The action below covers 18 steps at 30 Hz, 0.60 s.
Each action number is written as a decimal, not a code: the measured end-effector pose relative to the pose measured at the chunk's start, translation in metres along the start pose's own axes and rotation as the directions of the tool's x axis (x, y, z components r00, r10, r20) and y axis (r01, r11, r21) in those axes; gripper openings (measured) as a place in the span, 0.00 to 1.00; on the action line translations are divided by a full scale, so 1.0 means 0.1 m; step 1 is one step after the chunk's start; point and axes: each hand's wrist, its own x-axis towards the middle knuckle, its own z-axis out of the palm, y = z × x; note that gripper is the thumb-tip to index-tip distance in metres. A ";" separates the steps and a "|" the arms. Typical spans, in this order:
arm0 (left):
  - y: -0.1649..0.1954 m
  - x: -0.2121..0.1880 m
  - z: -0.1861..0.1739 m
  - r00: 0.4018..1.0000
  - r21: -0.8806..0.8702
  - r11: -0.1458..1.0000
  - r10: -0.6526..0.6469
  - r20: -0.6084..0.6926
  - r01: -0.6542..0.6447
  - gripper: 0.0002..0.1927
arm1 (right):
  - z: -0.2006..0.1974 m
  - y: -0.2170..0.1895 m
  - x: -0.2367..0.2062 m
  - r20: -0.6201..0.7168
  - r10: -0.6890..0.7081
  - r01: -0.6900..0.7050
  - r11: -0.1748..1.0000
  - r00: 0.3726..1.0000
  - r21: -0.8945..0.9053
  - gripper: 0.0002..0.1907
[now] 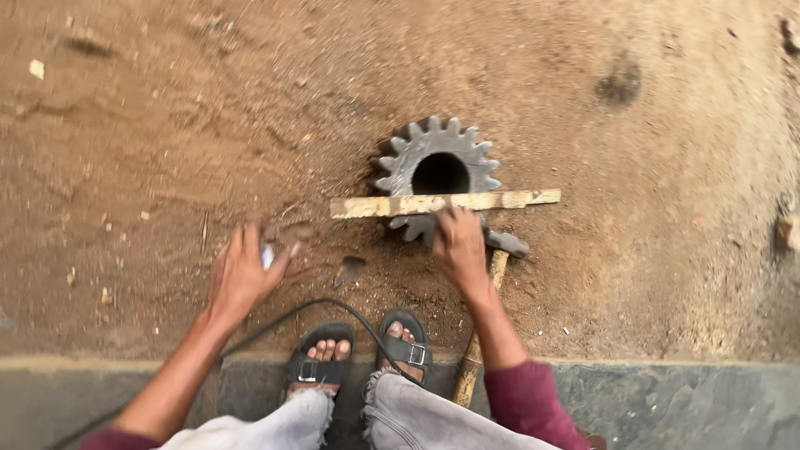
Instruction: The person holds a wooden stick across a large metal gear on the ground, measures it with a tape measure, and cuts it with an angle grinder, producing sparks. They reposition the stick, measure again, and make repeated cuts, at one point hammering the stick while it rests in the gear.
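steel gear (435, 167) lies on dirt; right hand (459, 247) presses the wooden strip (442, 202) across it, left hand (242, 272) grasps a small pale object (267, 256); marking likely follows.

Loose reddish-brown dirt ground (167, 125) carries everything. At the centre a grey toothed metal gear wheel (437, 163) with a round bore lies flat on it. Just near of the wheel rests a wooden-handled hammer (492, 275). A black cable (333, 305) curves over the dirt nearer still. A grey stone kerb (667, 400) borders the near edge.
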 end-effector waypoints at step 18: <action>1.84 0.27 -0.59 0.539 0.354 0.426 0.771 0.339 -0.832 0.36 | -0.68 -0.17 0.06 0.093 0.808 -0.197 0.029 0.582 0.980 0.27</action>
